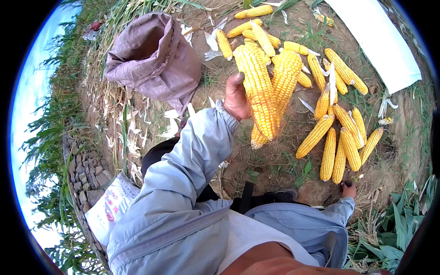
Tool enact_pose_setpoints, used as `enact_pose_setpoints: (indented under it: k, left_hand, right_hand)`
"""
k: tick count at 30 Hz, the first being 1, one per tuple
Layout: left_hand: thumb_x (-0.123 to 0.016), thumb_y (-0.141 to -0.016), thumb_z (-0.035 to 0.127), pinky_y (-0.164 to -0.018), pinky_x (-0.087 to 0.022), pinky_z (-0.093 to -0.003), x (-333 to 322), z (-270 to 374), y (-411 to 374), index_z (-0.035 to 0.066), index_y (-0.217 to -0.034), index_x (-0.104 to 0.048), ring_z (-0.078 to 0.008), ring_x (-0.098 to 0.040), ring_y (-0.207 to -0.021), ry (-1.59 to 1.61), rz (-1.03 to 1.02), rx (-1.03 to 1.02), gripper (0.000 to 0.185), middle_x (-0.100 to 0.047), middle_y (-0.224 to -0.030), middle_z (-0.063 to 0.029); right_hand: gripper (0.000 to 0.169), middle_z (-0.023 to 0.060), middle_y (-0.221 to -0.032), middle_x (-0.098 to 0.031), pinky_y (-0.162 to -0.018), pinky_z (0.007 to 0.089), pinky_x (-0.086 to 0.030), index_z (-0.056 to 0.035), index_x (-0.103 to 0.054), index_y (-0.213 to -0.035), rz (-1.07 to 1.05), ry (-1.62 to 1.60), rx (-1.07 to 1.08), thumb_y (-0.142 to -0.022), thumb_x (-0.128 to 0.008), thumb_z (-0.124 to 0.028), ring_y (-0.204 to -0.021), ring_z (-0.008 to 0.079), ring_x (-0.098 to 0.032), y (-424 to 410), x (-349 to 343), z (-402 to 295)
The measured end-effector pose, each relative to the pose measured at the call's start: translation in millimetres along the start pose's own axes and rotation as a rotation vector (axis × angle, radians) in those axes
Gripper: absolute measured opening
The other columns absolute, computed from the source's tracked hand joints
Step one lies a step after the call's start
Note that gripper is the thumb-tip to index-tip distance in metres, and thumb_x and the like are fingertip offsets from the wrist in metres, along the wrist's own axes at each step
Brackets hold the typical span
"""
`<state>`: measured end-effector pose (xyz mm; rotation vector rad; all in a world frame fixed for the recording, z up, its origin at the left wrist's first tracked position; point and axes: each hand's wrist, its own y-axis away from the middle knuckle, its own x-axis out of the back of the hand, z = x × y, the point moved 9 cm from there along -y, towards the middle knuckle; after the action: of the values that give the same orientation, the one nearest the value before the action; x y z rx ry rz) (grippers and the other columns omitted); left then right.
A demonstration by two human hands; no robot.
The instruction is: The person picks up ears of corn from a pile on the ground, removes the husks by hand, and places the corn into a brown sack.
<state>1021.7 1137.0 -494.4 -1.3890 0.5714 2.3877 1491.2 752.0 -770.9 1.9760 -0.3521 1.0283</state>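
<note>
Several husked ears of corn (258, 89) rest in my left hand (237, 96), whose thumb lies along their left side; the other fingers are mostly hidden behind the ears. Down at the right, my right hand (349, 189) is low by the ground, just below the tips of a group of yellow corn ears (339, 161). It is partly hidden and too small to tell whether it grips anything. More husked ears (261, 37) lie scattered on the soil beyond my left hand. To the left of them stands a purplish woven sack (178, 65) with its mouth gaping.
A white sheet or sack (381, 44) lies at the upper right. Dry husks (134, 127) litter the ground at the left, near a printed white bag (111, 206) and a stone edging (86, 175). Green corn leaves (398, 220) are heaped at the lower right.
</note>
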Motion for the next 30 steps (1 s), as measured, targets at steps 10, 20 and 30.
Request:
enact_pose_setpoints:
  k: [10, 20, 30]
  left_hand:
    - [-0.053, -0.072, 0.041, -0.100, -0.028, -0.0453, -80.0, 405.8, 96.8, 0.006, -0.122, -0.042, -0.0299, -0.042, -0.113, -0.739, 0.074, -1.157, 0.062, -0.048, -0.120, -0.0109]
    - [-0.064, -0.075, 0.032, -0.081, -0.045, -0.0359, 136.9, 464.3, 112.3, -0.008, -0.109, -0.050, -0.0313, -0.058, -0.092, -1.993, 1.350, -0.413, 0.055, -0.058, -0.100, -0.0200]
    - [-0.031, -0.086, 0.053, -0.094, -0.035, -0.0433, 201.5, 434.0, 159.1, 0.009, -0.108, -0.060, -0.0345, -0.051, -0.108, -2.584, 0.809, 0.882, 0.057, -0.057, -0.112, -0.0171]
  right_hand:
    - [0.024, 0.0149, -0.086, -0.064, -0.076, 0.0413, -0.046, -0.0035, -0.060, -0.090, 0.001, 0.286, 0.049, -0.070, -0.067, -0.013, -0.084, 0.0331, -0.060, 15.6, 27.6, -43.7]
    - [0.019, 0.0071, -0.075, -0.058, -0.058, 0.0306, -0.045, -0.0011, -0.053, -0.090, 0.258, -0.400, -0.097, -0.078, -0.060, -0.014, -0.064, 0.0190, -0.056, 29.6, 70.5, -58.0]
    - [0.025, 0.0015, -0.075, -0.054, -0.050, 0.0185, -0.037, -0.0009, -0.051, -0.106, -0.516, -1.253, 1.119, -0.084, -0.060, -0.011, -0.058, 0.0058, -0.045, 239.0, 133.5, -658.7]
